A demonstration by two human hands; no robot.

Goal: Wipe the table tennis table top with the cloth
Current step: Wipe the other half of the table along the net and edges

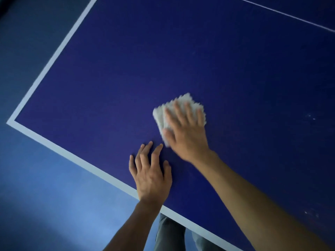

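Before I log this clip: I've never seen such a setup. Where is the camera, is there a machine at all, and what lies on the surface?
There is no machine: a person works with two bare hands. The single picture comes from a camera worn on the person's head, looking forward and down, so the arms reach in from the bottom. The dark blue surface is the table tennis table top, with a white edge line round its corner and a thin white line at the far right. The right hand lies flat on a white cloth, fingers straight, pressing it onto the top; it looks blurred. The left hand rests spread on the bare top beside it, holding nothing. Beyond the edge are the blue floor and grey trousers.
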